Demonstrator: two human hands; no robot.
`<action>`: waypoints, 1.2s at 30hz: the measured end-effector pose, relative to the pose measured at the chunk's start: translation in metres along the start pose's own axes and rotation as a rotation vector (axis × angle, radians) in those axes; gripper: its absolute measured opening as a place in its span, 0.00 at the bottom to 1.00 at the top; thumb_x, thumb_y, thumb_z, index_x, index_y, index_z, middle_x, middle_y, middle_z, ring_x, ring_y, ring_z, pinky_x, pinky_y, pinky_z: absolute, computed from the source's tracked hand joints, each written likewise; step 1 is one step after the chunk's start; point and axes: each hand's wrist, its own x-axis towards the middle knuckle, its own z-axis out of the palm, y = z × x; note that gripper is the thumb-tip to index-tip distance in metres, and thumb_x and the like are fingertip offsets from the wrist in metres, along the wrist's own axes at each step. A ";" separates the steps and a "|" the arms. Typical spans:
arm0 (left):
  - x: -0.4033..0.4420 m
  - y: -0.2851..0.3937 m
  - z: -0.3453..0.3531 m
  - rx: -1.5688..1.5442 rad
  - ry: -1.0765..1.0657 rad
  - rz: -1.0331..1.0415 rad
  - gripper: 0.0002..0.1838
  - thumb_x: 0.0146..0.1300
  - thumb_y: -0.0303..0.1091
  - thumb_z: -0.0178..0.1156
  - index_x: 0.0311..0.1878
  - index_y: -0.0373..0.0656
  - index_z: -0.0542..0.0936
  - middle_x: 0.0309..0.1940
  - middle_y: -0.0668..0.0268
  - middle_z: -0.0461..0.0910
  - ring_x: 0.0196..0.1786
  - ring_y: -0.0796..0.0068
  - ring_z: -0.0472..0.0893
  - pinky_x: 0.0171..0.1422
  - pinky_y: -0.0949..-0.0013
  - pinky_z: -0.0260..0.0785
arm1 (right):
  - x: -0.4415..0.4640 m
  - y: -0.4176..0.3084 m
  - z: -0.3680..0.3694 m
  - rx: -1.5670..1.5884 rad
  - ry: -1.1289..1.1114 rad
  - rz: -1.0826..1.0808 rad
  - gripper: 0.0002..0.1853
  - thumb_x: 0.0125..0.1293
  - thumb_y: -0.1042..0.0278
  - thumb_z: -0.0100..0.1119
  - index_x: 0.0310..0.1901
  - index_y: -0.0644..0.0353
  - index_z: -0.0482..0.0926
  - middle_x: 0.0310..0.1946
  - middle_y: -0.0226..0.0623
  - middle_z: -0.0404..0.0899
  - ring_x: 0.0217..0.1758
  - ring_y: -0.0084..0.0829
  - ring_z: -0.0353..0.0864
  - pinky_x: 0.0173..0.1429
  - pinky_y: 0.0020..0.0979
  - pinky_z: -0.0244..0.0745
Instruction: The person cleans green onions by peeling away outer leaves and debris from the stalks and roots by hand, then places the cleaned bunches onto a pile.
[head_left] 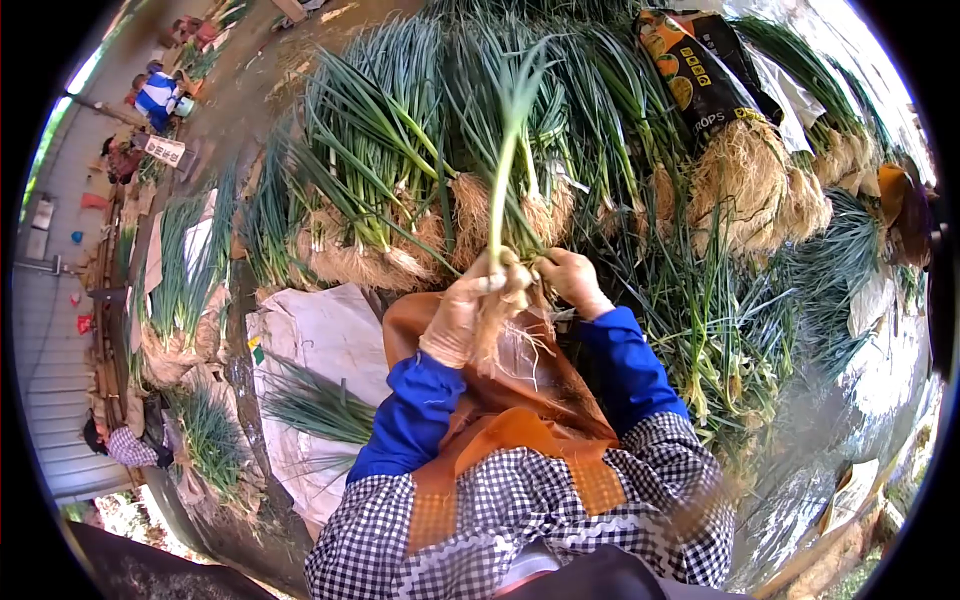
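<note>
My left hand (462, 312), in a pale dirty glove, is closed round the lower end of a green onion (502, 185). The stalk stands upright from the fist, leaves upward, and stringy roots (490, 340) hang below it over the orange apron (420, 325). Close by on the right, my right hand (575, 280) has its fingers pinched at the base of some leaves beside the left hand; what exactly it grips is hard to make out. Just beyond both hands lie piled onion bunches (385, 150) with their tan roots facing me.
A black printed bag (700, 75) covers onions at the upper right. Loose greens (715, 330) lie right of the apron. A white sheet (300, 350) with leaves on it lies to the left. Several other people (158, 95) are at the far left, one (130, 446) lower down beside onions.
</note>
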 end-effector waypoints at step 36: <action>-0.016 -0.108 -0.066 0.122 0.594 0.211 0.10 0.59 0.19 0.52 0.44 0.39 0.73 0.33 0.69 0.75 0.33 0.77 0.75 0.40 0.76 0.71 | -0.127 0.001 -0.098 0.013 -0.178 -0.270 0.11 0.59 0.61 0.62 0.22 0.55 0.76 0.17 0.33 0.74 0.19 0.28 0.72 0.23 0.32 0.68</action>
